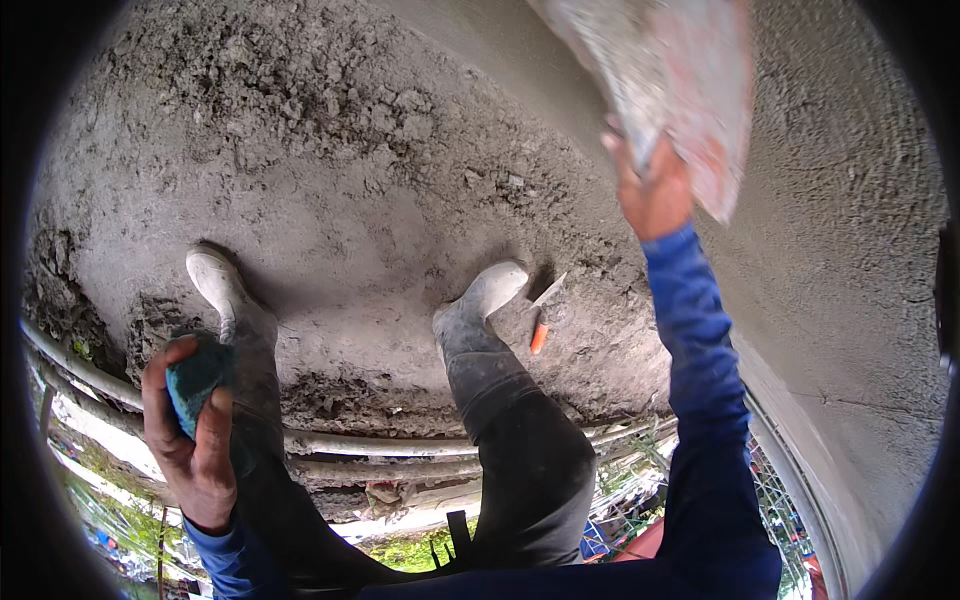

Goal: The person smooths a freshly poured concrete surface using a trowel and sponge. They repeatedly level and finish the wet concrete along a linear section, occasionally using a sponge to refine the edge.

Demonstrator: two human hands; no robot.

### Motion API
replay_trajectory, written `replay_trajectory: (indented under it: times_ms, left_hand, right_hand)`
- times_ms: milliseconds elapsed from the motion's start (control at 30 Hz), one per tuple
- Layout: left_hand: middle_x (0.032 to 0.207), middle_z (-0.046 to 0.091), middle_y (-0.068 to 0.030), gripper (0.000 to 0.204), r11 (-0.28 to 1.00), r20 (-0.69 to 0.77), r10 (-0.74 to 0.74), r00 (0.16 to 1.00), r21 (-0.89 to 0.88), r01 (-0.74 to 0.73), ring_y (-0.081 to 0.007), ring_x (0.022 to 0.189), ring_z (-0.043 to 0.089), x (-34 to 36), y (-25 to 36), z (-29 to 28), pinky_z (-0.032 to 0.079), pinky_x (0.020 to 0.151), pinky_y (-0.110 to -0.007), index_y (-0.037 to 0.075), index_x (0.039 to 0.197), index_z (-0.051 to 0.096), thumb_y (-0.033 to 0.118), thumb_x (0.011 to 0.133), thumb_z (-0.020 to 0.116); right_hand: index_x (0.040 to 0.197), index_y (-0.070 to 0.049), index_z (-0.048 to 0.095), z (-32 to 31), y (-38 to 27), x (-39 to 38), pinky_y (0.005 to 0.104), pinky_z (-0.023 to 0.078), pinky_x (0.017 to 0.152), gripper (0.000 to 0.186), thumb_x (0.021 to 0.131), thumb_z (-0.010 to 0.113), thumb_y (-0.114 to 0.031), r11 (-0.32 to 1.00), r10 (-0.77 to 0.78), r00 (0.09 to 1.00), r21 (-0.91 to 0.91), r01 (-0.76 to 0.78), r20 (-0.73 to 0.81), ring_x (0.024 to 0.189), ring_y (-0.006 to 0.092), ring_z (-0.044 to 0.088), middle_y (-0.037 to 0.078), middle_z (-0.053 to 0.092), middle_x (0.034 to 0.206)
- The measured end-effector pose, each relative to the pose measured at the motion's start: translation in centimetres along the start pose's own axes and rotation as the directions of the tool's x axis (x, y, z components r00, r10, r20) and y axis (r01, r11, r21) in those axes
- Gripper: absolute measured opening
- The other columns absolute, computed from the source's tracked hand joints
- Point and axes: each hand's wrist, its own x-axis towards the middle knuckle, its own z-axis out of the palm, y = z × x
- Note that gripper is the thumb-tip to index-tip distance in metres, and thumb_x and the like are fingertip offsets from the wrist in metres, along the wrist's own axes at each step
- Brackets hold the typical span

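Note:
My left hand [190, 455], at the lower left, is closed around a dark teal sponge [197, 385], with the thumb and fingers pressing its sides. At the upper right, my outstretched right hand [656, 190] grips a large flat plastering float [700, 95], whitish with reddish patches and smeared by motion. The float lies over or close to the grey plastered wall [840, 210]; whether it touches, I cannot tell. Its handle is mostly hidden by my fingers.
A trowel with an orange handle [540, 336] lies on the dirt beside my right boot [490, 290]. Loose, crumbly soil [330, 90] covers the ground near the wall's foot. Pale horizontal poles [390, 445] run behind my boots, with greenery and clutter beyond.

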Motion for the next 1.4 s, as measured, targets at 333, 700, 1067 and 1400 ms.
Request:
replay_trajectory:
  times_ms: [333, 700, 1067, 1400]
  left_hand:
    - [0.134, 0.051, -0.0136, 0.044, 0.983, -0.170, 0.011, 0.985, 0.182, 0.020, -0.0241, 0.120, 0.050, -2.8, -2.2, 0.1, 0.037, 0.104, -0.035, 0.001, 0.137, 0.046, 0.016, 0.096, 0.051]
    - [0.128, 0.053, -0.0117, 0.039, 0.997, -0.024, -0.030, 0.999, 0.072, 0.031, -0.0227, 0.117, 0.051, -3.0, -1.4, 6.7, 0.038, 0.101, -0.033, 0.002, 0.131, 0.050, 0.011, 0.093, 0.053]
    - [0.126, 0.054, -0.0105, 0.039, 1.000, -0.076, 0.010, 0.997, 0.024, -0.008, -0.0197, 0.112, 0.052, -4.1, -1.9, 7.6, 0.038, 0.099, -0.031, 0.001, 0.129, 0.052, 0.008, 0.091, 0.057]
    - [0.108, 0.058, -0.0035, 0.032, 0.965, -0.047, -0.030, 0.998, -0.261, 0.016, -0.0111, 0.096, 0.052, -2.5, 0.7, 10.0, 0.040, 0.089, -0.025, 0.005, 0.121, 0.057, 0.006, 0.090, 0.063]
  right_hand:
    - [0.143, -0.012, 0.038, 6.5, 28.6, -18.3, 0.0520, 0.046, 0.096, 0.067, 0.087, 0.065, -0.037, 0.727, 0.605, 0.618, -0.664, -0.173, 0.501, 0.114, 0.0425, 0.057, 0.025, 0.056, 0.128]
    - [0.108, 0.010, 0.058, -5.8, 10.2, -8.9, 0.0446, 0.053, 0.071, 0.047, 0.084, 0.074, -0.028, 0.982, -0.094, 0.992, -0.158, 0.107, 0.088, 0.077, 0.0396, 0.066, 0.026, 0.067, 0.090]
    - [0.138, -0.008, 0.042, 1.5, 32.4, -21.4, 0.0556, 0.046, 0.093, 0.053, 0.090, 0.056, -0.027, 0.678, 0.677, 0.500, -0.722, -0.138, 0.540, 0.108, 0.0452, 0.060, 0.028, 0.062, 0.117]
    - [0.113, 0.009, 0.058, -22.5, 16.2, -17.5, 0.0459, 0.053, 0.075, 0.045, 0.081, 0.075, -0.018, 0.916, -0.023, 0.975, -0.387, 0.109, 0.221, 0.085, 0.0469, 0.064, 0.028, 0.067, 0.094]
